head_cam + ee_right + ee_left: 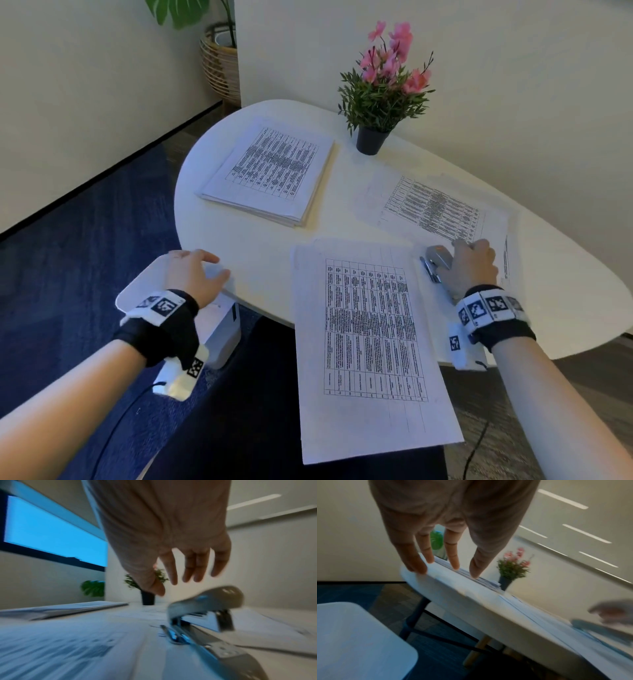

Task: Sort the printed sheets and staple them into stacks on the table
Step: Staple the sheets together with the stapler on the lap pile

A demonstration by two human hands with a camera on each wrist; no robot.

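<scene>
A thick stack of printed sheets [270, 171] lies at the table's far left. A thinner set of sheets [435, 209] lies to the right. A third set [370, 342] lies in front of me and hangs over the near edge. The grey stapler [436, 262] stands on paper beside that set. My right hand [469, 260] hovers just over the stapler [205, 609] with loosely spread fingers [188, 574], apart from it. My left hand [209, 270] is at the table's left rim with straight fingers [452, 555], holding nothing.
The white oval table [260, 253] carries a potted pink-flowered plant [371, 138] at the back. A white seat [137, 294] and a white box [222, 329] stand under my left hand. A wicker planter [221, 65] is on the floor by the wall.
</scene>
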